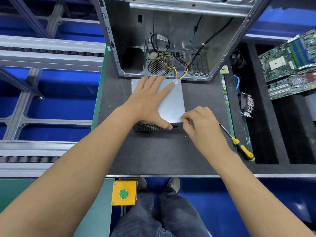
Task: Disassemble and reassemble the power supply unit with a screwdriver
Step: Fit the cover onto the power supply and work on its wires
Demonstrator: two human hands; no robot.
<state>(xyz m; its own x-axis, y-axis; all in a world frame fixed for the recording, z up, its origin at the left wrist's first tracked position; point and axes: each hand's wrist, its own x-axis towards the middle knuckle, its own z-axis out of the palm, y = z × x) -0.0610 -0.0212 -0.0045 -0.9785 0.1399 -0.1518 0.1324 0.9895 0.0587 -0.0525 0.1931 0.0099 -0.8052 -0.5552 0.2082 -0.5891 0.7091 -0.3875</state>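
While the left hand (150, 100) lies flat on the lid of the grey sheet-metal power supply box (172, 101), its fingers are straight and slightly spread toward the box's far edge, and its thumb hooks over the near edge onto the perforated black front face. The box sits near the middle of the dark grey foam mat (153, 151) that covers the desk, its far edge just short of the open silver computer case (171, 40) that stands at the mat's far edge. Yellow, purple and black wires (179, 69) run from the box's far right corner into the case.

The right hand (203, 129) is at the box's near right corner, its fingertips drawn together and pinching a small dark screw (181, 120) at that corner's edge. Two more tiny dark screws (186, 139) lie loose on the mat just beside the right hand, toward the near side.

A screwdriver with a yellow and black handle (239, 144) lies untouched along the mat's right edge, its thin shaft pointing toward the right hand, its handle near the green strip that borders the mat. Beyond that edge, black foam trays (273, 134) hold a green circuit board (289, 69) and a finned metal heatsink (247, 105).

Bare mat stretches between the box and the desk's near edge, broken only by the two forearms. Left of the box the mat runs open to its left edge. A yellow box with a green push button (124, 192) hangs below the near edge.
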